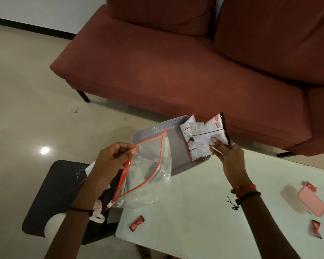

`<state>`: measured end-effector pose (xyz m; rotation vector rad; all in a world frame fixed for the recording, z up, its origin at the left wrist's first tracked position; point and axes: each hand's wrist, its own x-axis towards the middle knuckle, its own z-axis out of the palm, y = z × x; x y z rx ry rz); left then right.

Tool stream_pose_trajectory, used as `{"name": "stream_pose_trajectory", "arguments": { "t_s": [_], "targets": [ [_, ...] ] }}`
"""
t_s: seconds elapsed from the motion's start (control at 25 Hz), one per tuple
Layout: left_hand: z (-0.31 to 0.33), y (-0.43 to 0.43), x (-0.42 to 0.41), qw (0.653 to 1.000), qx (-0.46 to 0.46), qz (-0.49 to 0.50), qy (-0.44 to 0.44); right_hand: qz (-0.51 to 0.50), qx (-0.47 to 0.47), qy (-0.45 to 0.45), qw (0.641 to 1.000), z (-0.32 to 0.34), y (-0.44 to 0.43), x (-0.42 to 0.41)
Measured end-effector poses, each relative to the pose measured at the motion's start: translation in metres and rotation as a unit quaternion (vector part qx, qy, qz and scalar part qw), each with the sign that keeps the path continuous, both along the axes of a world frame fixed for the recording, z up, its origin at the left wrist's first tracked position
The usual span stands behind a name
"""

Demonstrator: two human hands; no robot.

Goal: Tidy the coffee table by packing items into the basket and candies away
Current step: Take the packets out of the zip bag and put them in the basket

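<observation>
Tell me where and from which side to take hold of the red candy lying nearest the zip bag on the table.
Grip the red candy across its narrow middle, coming straight from above. It lies flat on the white table, slanted, with clear space around it, so fingertips can close on its long sides; the twisted ends are flimsy.

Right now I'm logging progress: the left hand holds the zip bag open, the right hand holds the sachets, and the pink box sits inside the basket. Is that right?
Not quite. The head view shows the pink box on the table, far from the basket. The left hand does hold the zip bag open, and the right hand holds the sachets.
</observation>
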<state>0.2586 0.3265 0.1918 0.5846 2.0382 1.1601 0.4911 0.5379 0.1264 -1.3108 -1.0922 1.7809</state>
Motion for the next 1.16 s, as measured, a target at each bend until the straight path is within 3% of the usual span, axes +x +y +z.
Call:
{"name": "stream_pose_trajectory", "arguments": {
  "t_s": [0.16,0.36,0.64,0.76,0.84,0.96,1.08,1.16],
  "targets": [
    [-0.008,0.001,-0.021,1.000,-0.009,0.001,-0.024,-0.053,-0.122,-0.117,0.984,-0.086,-0.001,-0.017],
    [-0.022,-0.001,-0.044,0.999,-0.017,0.001,-0.041,-0.085,-0.158,-0.148,0.973,-0.142,0.011,-0.037],
    [-0.038,0.002,-0.062,0.998,-0.034,-0.008,-0.058,-0.073,-0.140,-0.210,0.965,-0.174,0.022,-0.050],
    [-0.039,0.006,-0.067,0.998,-0.033,-0.021,-0.057,0.002,-0.139,-0.340,0.930,-0.176,0.031,-0.049],
    [-0.040,0.008,-0.069,0.998,-0.025,-0.018,-0.057,0.017,-0.144,-0.361,0.921,-0.175,0.038,-0.046],
    [-0.040,0.011,-0.072,0.998,-0.017,-0.017,-0.053,0.068,-0.046,-0.464,0.882,-0.170,0.033,-0.045],
    [-0.040,0.011,-0.073,0.998,-0.012,-0.012,-0.054,0.130,-0.016,-0.504,0.854,-0.163,0.032,-0.049],
    [-0.039,0.011,-0.072,0.998,-0.013,-0.015,-0.054,0.118,-0.026,-0.496,0.860,-0.160,0.032,-0.048]
  ]
}}
